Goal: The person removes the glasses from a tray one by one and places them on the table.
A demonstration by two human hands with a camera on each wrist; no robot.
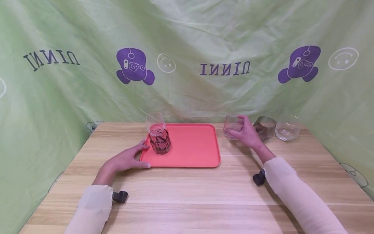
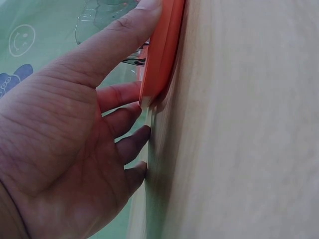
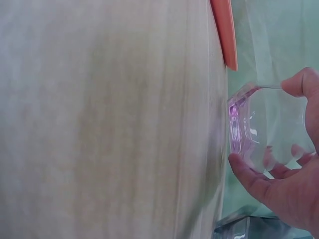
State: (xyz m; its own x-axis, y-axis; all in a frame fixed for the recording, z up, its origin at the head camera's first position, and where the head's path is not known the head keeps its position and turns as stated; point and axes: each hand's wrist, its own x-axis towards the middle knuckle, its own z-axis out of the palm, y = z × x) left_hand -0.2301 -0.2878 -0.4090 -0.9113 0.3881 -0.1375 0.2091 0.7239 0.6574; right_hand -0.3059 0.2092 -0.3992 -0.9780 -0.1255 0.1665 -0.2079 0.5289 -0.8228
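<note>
On the left, a red tray (image 1: 190, 146) lies flat on the table, and my left hand (image 1: 127, 159) touches its left side. The thumb reaches the tray's front left corner, while loosely bent fingers rest by the left edge, as the left wrist view shows. A ridged purple glass (image 1: 159, 144) stands upright on the tray, partly in front of a clear glass (image 1: 155, 119) at the back left corner. Right of the tray, my right hand (image 1: 247, 133) holds a clear, faintly pink faceted glass (image 3: 261, 124) between thumb and fingers, its base close to the tabletop.
Right of my right hand stand a smoky grey-brown glass (image 1: 267, 128) and a clear faceted glass (image 1: 287, 131), side by side near the table's back edge. Behind the wooden table (image 1: 187, 201) hangs a green printed curtain (image 1: 187, 94), which also runs along both sides.
</note>
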